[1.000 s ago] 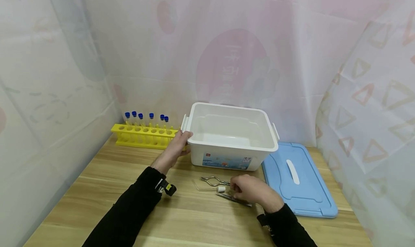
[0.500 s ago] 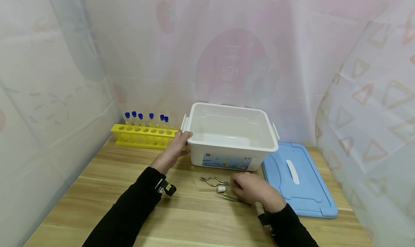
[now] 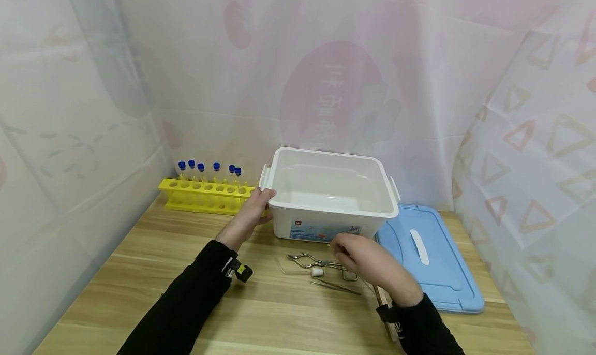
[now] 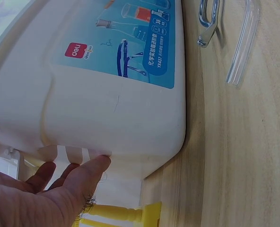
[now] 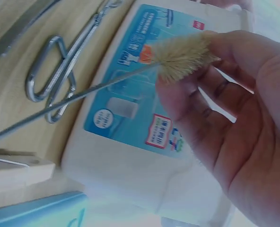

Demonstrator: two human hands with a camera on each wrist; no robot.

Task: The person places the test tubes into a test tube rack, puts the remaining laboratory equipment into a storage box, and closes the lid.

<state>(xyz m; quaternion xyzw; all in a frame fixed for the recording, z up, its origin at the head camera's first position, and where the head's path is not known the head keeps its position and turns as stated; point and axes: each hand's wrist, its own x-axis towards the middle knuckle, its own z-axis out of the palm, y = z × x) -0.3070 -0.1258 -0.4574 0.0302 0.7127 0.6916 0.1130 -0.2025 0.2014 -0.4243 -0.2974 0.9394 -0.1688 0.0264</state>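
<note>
Two hands at work, both sleeves black. Right hand (image 3: 368,259) palm down, wrist bent inward, thumb and fingers pinching bristle head of brush (image 5: 180,59) before box's front wall, wire stem trailing down over table. Left hand (image 3: 244,218) reaches forward, holding white box (image 3: 281,225) at left end. Compared with half second ago: right hand higher, nearer box; metal tongs (image 3: 333,265) handles uncovered, wooden clip (image 5: 19,172) exposed beside blue lid (image 3: 433,282); left hand unmoved.

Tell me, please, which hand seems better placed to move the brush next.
Probably the right hand: it pinches the brush at its bristly end, in front of the white box, while the left hand touches the box's left side.
</note>
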